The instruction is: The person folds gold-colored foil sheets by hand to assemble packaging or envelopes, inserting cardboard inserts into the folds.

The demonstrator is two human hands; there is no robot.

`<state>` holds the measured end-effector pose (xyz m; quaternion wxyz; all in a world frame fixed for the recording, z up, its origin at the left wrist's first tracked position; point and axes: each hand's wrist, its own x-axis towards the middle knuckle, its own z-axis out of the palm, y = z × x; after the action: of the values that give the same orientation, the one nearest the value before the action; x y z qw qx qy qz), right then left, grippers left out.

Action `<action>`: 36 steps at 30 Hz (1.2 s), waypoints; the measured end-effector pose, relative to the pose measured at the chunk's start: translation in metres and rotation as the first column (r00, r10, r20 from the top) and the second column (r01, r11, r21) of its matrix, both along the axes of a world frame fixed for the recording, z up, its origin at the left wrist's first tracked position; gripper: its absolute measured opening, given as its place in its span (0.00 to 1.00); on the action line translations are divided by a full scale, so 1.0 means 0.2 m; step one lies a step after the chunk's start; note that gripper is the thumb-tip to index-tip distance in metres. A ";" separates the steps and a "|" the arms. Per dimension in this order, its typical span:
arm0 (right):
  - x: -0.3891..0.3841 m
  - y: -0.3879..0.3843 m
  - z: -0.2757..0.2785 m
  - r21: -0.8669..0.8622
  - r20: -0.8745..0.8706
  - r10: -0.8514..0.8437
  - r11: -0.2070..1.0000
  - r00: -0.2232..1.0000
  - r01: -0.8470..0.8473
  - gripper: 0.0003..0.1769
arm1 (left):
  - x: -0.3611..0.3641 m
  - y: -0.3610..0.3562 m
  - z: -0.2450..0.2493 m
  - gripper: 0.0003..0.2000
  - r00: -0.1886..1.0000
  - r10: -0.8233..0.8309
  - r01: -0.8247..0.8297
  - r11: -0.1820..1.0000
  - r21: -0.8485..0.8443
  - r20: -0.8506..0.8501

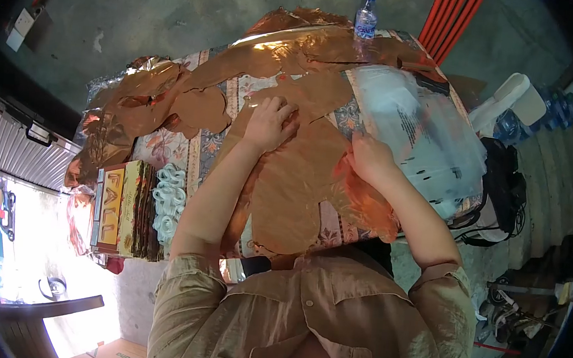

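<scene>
A large copper-coloured foil piece (292, 186) with a rounded outline, like a flat foil balloon, lies across the middle of the table. On its upper left part rests my left hand (268, 125), fingers bent and slightly apart against the foil. My right hand (373, 160) is closed at the foil's right side, with a crumpled, reddish-lit part of the foil below it. Its fingertips are partly hidden. More copper foil (204, 108) spreads to the left and along the far side of the table.
Clear plastic bags (424, 136) lie on the right of the patterned tablecloth (161, 147). A water bottle (366, 17) stands at the far edge. On the left are a stack of packs marked FALL (119, 206) and coiled white ribbon (169, 203). A black bag (505, 183) is beyond the right edge.
</scene>
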<state>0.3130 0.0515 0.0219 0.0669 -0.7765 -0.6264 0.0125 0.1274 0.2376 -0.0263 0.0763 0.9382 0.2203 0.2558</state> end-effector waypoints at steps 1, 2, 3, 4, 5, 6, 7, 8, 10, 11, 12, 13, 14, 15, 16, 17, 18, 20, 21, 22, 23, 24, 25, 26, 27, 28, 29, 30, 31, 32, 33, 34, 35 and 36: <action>0.01 0.01 -0.01 0.000 -0.001 -0.001 1.000 1.000 0.001 0.11 | 0.00 0.00 0.00 0.18 1.000 -0.002 0.001 1.000 0.023 0.007; 0.02 0.03 -0.03 -0.056 -0.026 -0.040 0.998 0.999 0.039 0.10 | 0.00 0.01 -0.01 0.18 1.000 -0.002 0.002 1.000 0.023 0.007; 0.03 0.05 -0.03 -0.114 -0.050 -0.080 0.991 0.996 0.073 0.10 | 0.00 0.01 -0.01 0.18 1.000 0.000 -0.001 1.000 0.024 0.002; 0.03 0.06 -0.03 -0.115 -0.051 -0.078 0.991 0.996 0.072 0.10 | 0.00 0.00 -0.01 0.18 1.000 0.003 -0.003 1.000 0.023 -0.003; 0.03 0.06 -0.02 -0.138 -0.055 -0.054 0.989 0.997 0.046 0.09 | 0.00 0.00 -0.01 0.18 1.000 0.004 -0.004 1.000 0.022 -0.004; 0.03 0.06 -0.01 -0.161 -0.060 -0.031 0.987 0.998 0.021 0.08 | 0.00 0.00 -0.01 0.18 1.000 0.009 -0.008 1.000 0.027 -0.017; 0.04 0.06 -0.03 -0.162 -0.060 -0.031 0.987 0.998 0.021 0.08 | 0.00 0.00 -0.01 0.19 0.999 0.013 -0.012 0.999 0.032 -0.030; 0.05 0.06 -0.05 -0.136 -0.065 -0.007 0.991 0.998 -0.002 0.09 | 0.00 0.00 -0.01 0.19 0.999 0.013 -0.012 0.999 0.031 -0.029; 0.05 0.06 -0.06 -0.109 -0.067 0.020 0.994 0.998 -0.027 0.10 | 0.00 0.00 -0.01 0.20 0.999 0.011 -0.010 1.000 0.020 -0.052; 0.04 0.06 -0.06 0.013 -0.069 0.051 0.999 0.996 -0.051 0.10 | 0.00 0.00 -0.01 0.20 0.999 0.013 -0.012 1.000 0.019 -0.052; 0.03 0.06 -0.04 0.134 -0.068 0.083 0.988 0.994 -0.074 0.09 | 0.00 0.00 -0.01 0.21 0.999 0.011 -0.009 1.000 0.028 -0.050; 0.03 0.06 -0.01 0.133 -0.068 0.086 0.988 0.994 -0.076 0.09 | 0.00 0.00 -0.01 0.21 0.999 0.008 -0.007 0.999 0.038 -0.049; 0.04 0.05 0.04 0.050 -0.172 0.064 0.997 0.983 -0.056 0.10 | 0.00 0.00 -0.01 0.21 0.999 0.011 -0.009 0.999 0.036 -0.050; 0.04 0.06 0.07 -0.035 -0.271 0.033 0.998 0.962 -0.044 0.11 | 0.00 0.00 -0.01 0.21 0.999 0.011 -0.010 0.999 0.030 -0.048; 0.06 0.06 0.07 -0.036 -0.271 0.035 0.998 0.962 -0.046 0.11 | 0.00 0.00 -0.01 0.21 0.999 0.011 -0.010 1.000 0.024 -0.046; 0.10 0.06 0.07 -0.053 -0.509 0.066 0.993 0.858 -0.108 0.12 | 0.00 0.00 -0.01 0.21 0.999 0.014 -0.013 1.000 0.023 -0.046; 0.13 0.06 0.07 -0.055 -0.713 0.082 0.983 0.696 -0.173 0.15 | 0.01 0.01 -0.02 0.20 0.999 0.013 -0.011 0.999 0.038 -0.037; 0.12 0.09 0.06 -0.043 -0.842 0.069 0.980 0.535 -0.195 0.16 | 0.00 0.02 -0.03 0.19 0.999 0.014 -0.012 0.999 0.050 -0.029; 0.12 0.09 0.06 -0.026 -0.935 0.049 0.978 0.350 -0.206 0.18 | 0.00 0.01 -0.03 0.19 1.000 0.020 -0.019 0.999 0.048 -0.017; 0.09 0.11 0.09 -0.028 -0.936 0.046 0.979 0.350 -0.204 0.18 | 0.01 0.01 -0.04 0.19 1.000 0.023 -0.023 0.999 0.046 -0.005; 0.05 0.13 0.13 0.015 -0.936 0.092 0.974 0.339 -0.225 0.18 | 0.01 0.01 -0.04 0.19 1.000 0.020 -0.019 0.999 0.046 -0.005; 0.00 0.16 0.17 0.059 -0.935 0.139 0.968 0.326 -0.245 0.18 | 0.01 0.01 -0.04 0.20 0.999 0.030 -0.030 0.999 0.040 -0.012; -0.05 0.20 0.19 0.101 -0.921 0.210 0.942 0.327 -0.320 0.18 | 0.01 0.01 -0.05 0.21 0.999 0.041 -0.040 0.999 0.035 -0.020; -0.10 0.24 0.21 0.141 -0.903 0.281 0.908 0.324 -0.394 0.18 | 0.00 0.01 -0.05 0.21 0.999 0.037 -0.036 0.999 0.038 -0.022; -0.16 0.31 0.10 0.315 -0.821 0.459 0.860 0.339 -0.401 0.19 | -0.01 0.02 -0.05 0.21 0.999 0.029 -0.027 0.998 0.057 -0.037; -0.22 0.38 -0.01 0.477 -0.704 0.616 0.778 0.353 -0.409 0.19 | -0.01 0.02 -0.05 0.20 0.998 0.021 -0.017 0.997 0.077 -0.052; -0.29 0.39 0.05 0.350 -0.727 0.550 0.812 0.412 -0.467 0.21 | 0.00 0.04 -0.07 0.20 0.998 0.016 -0.011 0.997 0.082 -0.056; -0.37 0.38 0.11 0.215 -0.738 0.482 0.831 0.473 -0.513 0.23 | 0.01 0.08 -0.10 0.18 0.975 0.101 -0.076 0.989 0.131 -0.197; -0.44 0.40 0.06 0.222 -0.737 0.484 0.833 0.472 -0.507 0.23 | 0.01 0.10 -0.14 0.17 0.925 0.189 -0.132 0.973 0.189 -0.329; -0.50 0.42 -0.03 0.240 -0.663 0.515 0.833 0.543 -0.498 0.24 | 0.02 0.13 -0.17 0.17 0.924 0.186 -0.127 0.973 0.193 -0.333; -0.54 0.41 -0.04 0.257 -0.582 0.539 0.832 0.609 -0.491 0.25 | 0.01 0.14 -0.18 0.15 0.962 0.132 -0.093 0.981 0.169 -0.238; -0.56 0.38 -0.04 0.260 -0.584 0.540 0.832 0.607 -0.490 0.25 | 0.01 0.15 -0.19 0.13 0.987 0.079 -0.059 0.988 0.146 -0.137; -0.57 0.36 -0.06 0.230 -0.536 0.529 0.842 0.658 -0.489 0.25 | 0.00 0.16 -0.20 0.13 0.987 0.081 -0.060 0.988 0.145 -0.138; -0.58 0.33 -0.03 0.198 -0.484 0.517 0.850 0.706 -0.488 0.25 | -0.01 0.14 -0.19 0.13 0.992 0.047 -0.026 0.986 0.165 -0.121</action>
<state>0.1969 0.1179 0.0158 0.2491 -0.5410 -0.7718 0.2226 0.1255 0.2662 -0.0634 -0.0192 0.9512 0.2201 0.2153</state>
